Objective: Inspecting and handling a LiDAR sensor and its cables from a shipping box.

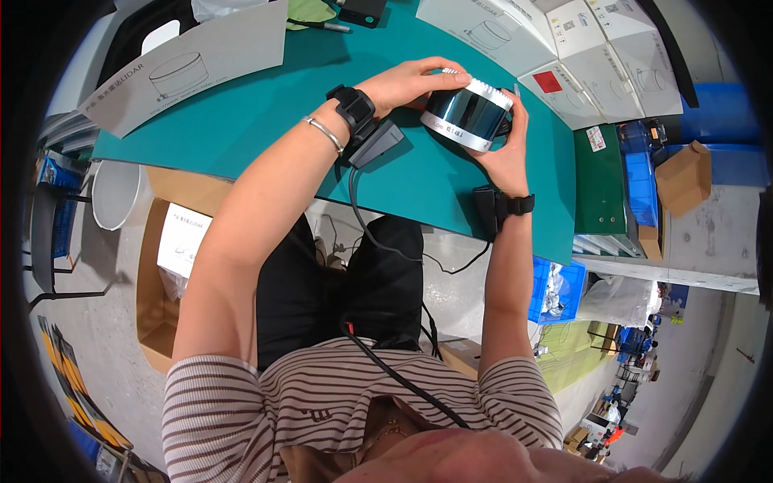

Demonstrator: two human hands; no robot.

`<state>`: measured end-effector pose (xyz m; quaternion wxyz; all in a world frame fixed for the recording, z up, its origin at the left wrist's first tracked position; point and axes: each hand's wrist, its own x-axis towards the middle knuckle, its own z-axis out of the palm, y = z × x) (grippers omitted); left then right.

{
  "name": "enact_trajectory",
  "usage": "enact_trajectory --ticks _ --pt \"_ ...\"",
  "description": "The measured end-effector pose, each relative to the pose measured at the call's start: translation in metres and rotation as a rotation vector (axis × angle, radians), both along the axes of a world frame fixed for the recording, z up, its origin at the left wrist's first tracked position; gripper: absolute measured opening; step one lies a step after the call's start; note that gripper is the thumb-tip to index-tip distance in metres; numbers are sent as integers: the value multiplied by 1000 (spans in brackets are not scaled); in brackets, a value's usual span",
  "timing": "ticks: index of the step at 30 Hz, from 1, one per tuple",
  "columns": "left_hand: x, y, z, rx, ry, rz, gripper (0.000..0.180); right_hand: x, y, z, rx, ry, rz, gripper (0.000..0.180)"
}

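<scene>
A round lidar sensor [463,117] with a dark glossy band, a silver lower ring and a ribbed silver top is held tilted above the green table mat. My left hand [412,84] reaches across its upper left, thumb and fingers closed on the ribbed rim. From the right, my right hand [509,157] wraps around the side and underside; some of its fingers are hidden behind the sensor. Black straps circle both wrists. Next to the left wrist is a grey module [377,145] with a cable, and a black module [487,209] sits at the right wrist.
White boxes [564,92] stand at the back right, and an open white box [189,76] at the back left. A pen [326,26] and a black device [362,11] lie at the far edge. Cables hang over my lap. A cardboard carton [153,302] stands below left.
</scene>
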<state>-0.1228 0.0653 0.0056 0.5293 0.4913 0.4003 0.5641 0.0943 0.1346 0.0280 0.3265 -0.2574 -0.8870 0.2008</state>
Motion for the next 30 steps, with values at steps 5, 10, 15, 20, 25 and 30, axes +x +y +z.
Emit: enact_trajectory --ticks 5,10,15,20,25,30 --pt "0 0 -1 7 9 16 56 0 0 -1 -12 2 -6 90" --pt "-1 2 -3 -6 17 18 57 0 1 -3 -30 17 -9 89" --pt "0 2 -2 0 14 4 55 1 3 -3 -27 17 -3 89" --pt "-2 2 0 4 43 -31 57 1 1 -1 -28 22 2 90" --pt "-1 -1 0 0 34 23 65 0 2 -4 16 41 57 91" --pt "-2 -3 4 -58 36 -4 72 2 1 -1 -3 42 61 89"
